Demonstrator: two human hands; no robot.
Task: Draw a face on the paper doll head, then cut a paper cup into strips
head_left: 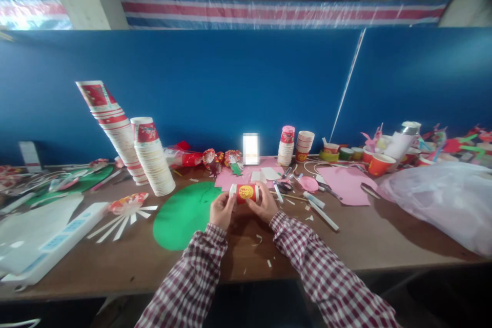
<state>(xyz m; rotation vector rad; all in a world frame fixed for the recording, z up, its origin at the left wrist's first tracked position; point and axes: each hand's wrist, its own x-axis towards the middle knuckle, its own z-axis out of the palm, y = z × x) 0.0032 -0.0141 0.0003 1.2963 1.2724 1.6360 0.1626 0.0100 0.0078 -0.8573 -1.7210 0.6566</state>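
Note:
A red paper cup with a yellow round print lies on its side in the air between my hands, above the brown table. My left hand grips its left end, and my right hand holds its right end. Left of my hands lies a green paper circle. Just behind the cup is pink paper with white pieces on it. Small paper scraps are scattered in front of my hands.
Tall cup stacks stand at the back left, shorter ones behind my right hand. Scissors, a white marker and pink paper lie to the right. A plastic bag fills the far right.

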